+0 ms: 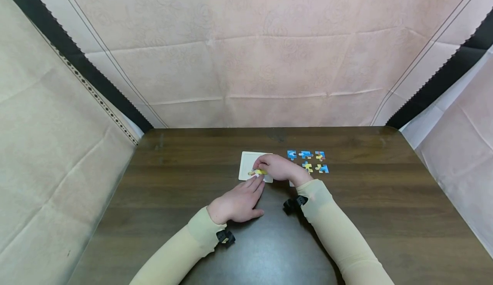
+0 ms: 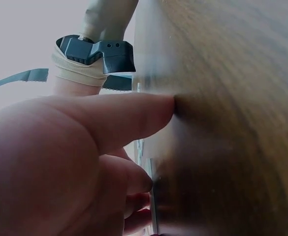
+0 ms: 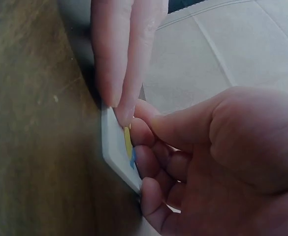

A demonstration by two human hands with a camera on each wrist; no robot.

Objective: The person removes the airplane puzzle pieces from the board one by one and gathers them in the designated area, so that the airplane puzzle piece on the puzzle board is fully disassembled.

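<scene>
A white puzzle tray (image 1: 246,164) lies on the table, partly covered by both hands. My right hand (image 1: 282,167) reaches over it with curled fingers, pinching a yellow-and-blue jigsaw piece (image 1: 262,172) low against the tray; the fingers hide part of the piece. The right wrist view shows the piece's yellow edge (image 3: 128,141) beside the fingertips. My left hand (image 1: 238,201) lies palm down in front, its extended fingertips on the tray's near edge. Its thumb (image 2: 134,115) touches the tabletop in the left wrist view.
Several loose jigsaw pieces, among them a blue one (image 1: 306,154) and a yellow-and-blue one (image 1: 322,168), lie right of the tray. One piece (image 1: 291,184) is mostly hidden by the right forearm. Pale cloth (image 1: 250,75) hangs behind the brown wooden table (image 1: 185,165).
</scene>
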